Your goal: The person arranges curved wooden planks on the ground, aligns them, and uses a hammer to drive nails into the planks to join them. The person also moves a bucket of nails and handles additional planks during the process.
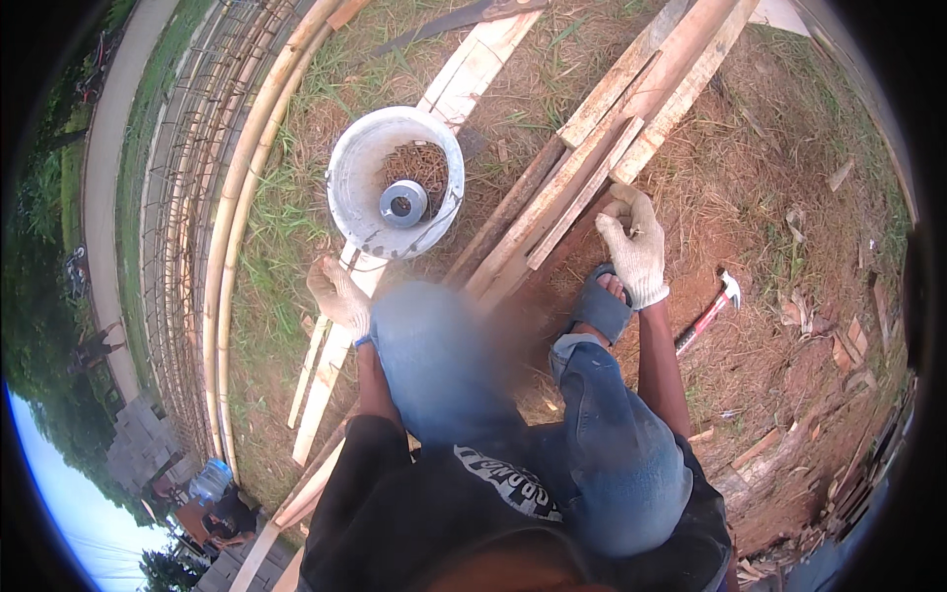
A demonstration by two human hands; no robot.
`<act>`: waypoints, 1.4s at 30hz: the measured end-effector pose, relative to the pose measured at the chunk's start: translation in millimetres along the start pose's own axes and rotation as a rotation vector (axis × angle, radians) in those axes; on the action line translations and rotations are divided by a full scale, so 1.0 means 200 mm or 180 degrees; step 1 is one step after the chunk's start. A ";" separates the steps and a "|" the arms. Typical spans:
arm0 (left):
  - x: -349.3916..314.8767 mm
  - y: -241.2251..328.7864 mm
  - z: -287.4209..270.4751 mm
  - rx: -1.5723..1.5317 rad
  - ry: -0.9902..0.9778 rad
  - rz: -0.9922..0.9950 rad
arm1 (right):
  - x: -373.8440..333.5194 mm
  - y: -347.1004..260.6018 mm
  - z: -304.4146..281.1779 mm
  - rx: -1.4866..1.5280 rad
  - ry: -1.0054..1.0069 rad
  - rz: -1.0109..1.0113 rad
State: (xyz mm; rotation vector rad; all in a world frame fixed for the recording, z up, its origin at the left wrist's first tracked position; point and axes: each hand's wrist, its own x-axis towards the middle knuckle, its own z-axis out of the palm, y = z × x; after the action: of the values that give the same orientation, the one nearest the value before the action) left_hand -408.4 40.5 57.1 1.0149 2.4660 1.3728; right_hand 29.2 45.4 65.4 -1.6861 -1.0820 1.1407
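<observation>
My left hand (339, 296), in a cream knitted glove, is beside my left knee, just below the bucket. Its fingers are loosely bent and apart, and nothing shows in them. My right hand (637, 249), gloved alike, hovers over my sandalled foot near the end of a wooden plank (659, 123). Its fingers are curled in; whatever they may hold is hidden. The whitish bucket (345, 173) contains rusty nails (419, 163) and a grey ring-shaped roll (403, 204). A claw hammer (706, 314) with a red handle lies on the soil right of my right forearm.
More planks and a thin batten (584, 193) lie diagonally ahead of me. A handsaw (434, 30) rests by a pale board (483, 61) at the top. Bamboo poles (229, 187) and a steel rebar cage (178, 217) line the left. Wood scraps (850, 343) litter the right.
</observation>
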 end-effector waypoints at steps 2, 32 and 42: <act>0.05 -0.06 0.00 0.0148 -0.0132 -0.1178 | 0.15 -0.10 0.23 0.0045 -0.1100 -0.0053; 0.30 0.21 -0.06 -0.1565 -0.1051 -0.0501 | 0.32 -0.01 0.96 0.1688 -0.1913 0.1385; 0.20 0.42 0.16 0.0124 -0.1769 0.0732 | 0.31 -0.05 1.05 0.2123 -0.1744 0.1886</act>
State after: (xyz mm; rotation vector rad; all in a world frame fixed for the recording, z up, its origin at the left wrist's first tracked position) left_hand -384.8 118.4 112.6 1.4866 2.0157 0.9222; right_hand -158.5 138.8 3.6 -1.1869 -0.3792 2.1453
